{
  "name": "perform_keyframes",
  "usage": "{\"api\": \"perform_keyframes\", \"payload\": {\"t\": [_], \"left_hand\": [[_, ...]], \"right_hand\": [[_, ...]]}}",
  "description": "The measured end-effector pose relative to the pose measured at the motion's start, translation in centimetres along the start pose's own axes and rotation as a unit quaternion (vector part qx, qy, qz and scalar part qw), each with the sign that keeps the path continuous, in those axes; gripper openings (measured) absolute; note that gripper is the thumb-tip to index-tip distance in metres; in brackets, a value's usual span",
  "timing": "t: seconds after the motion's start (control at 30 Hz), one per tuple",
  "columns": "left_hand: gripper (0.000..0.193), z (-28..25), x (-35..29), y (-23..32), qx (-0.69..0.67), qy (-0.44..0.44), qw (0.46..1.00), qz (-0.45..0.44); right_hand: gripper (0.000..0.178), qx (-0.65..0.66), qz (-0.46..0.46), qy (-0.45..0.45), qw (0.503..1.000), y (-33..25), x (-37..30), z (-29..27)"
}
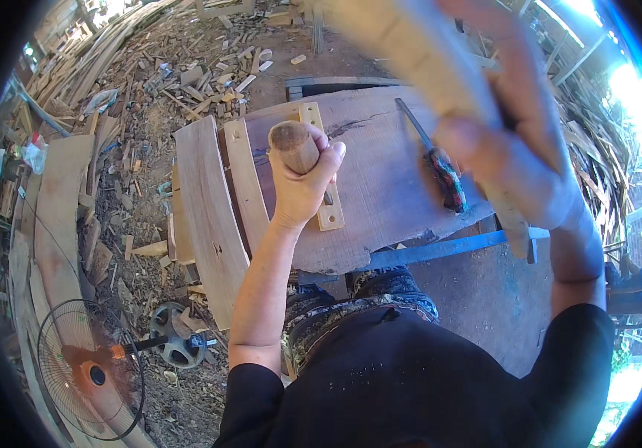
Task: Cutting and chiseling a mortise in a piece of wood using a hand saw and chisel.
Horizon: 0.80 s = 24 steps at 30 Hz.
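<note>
At the centre of the frame the left hand (302, 183) is closed tight around a short, round, brown wooden handle (293, 145) held upright, its blunt top end facing the camera. It stands over a pale narrow wooden strip (319, 168) lying on the broad reddish-brown slab that serves as the desk (380, 187). At the upper right, the right hand (515, 160) is wrapped around a long pale wooden club (410, 52), raised and blurred.

A good blow, I judge, needs the handle kept plumb and steady, the left fingers below its top end, and the club coming down square on it. A glancing hit could skid toward the thumb.

A slim metal tool with a red and green wrapped grip (440, 168) lies on the desk between the hands, near enough that a jolt could shift it.
</note>
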<state>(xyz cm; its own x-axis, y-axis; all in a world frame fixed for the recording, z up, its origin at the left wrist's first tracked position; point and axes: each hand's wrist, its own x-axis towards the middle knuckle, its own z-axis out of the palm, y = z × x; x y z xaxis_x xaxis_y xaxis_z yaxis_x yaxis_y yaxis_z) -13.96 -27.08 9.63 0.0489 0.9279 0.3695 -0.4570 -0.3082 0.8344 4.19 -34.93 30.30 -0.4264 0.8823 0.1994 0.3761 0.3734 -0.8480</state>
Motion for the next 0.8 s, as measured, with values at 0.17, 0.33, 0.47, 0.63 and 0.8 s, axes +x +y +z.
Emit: {"api": "perform_keyframes", "payload": {"t": [0.17, 0.33, 0.47, 0.63, 0.8], "left_hand": [[0.015, 2.4, 0.6, 0.4, -0.010, 0.020, 1.000, 0.018], [0.009, 1.1, 0.6, -0.1, -0.009, -0.002, 1.000, -0.001], [0.014, 2.2, 0.9, 0.2, 0.019, 0.025, 0.999, 0.043], [0.008, 1.8, 0.9, 0.4, 0.059, 0.010, 0.998, -0.013], [0.012, 3.0, 1.6, 0.4, 0.096, -0.001, 0.995, -0.023]], "right_hand": [[0.069, -0.187, -0.026, -0.100, 0.977, 6.5, -0.3, -0.2], [0.071, 0.048, -0.074, 0.051, 0.995, 3.8, -0.9, 0.5], [0.063, -0.131, -0.106, -0.087, 0.982, 7.9, -0.5, 0.3], [0.065, -0.039, -0.053, 0.001, 0.998, 7.2, -1.2, 0.0], [0.064, -0.124, 0.065, -0.084, 0.987, 7.8, -1.3, -1.3]]}}
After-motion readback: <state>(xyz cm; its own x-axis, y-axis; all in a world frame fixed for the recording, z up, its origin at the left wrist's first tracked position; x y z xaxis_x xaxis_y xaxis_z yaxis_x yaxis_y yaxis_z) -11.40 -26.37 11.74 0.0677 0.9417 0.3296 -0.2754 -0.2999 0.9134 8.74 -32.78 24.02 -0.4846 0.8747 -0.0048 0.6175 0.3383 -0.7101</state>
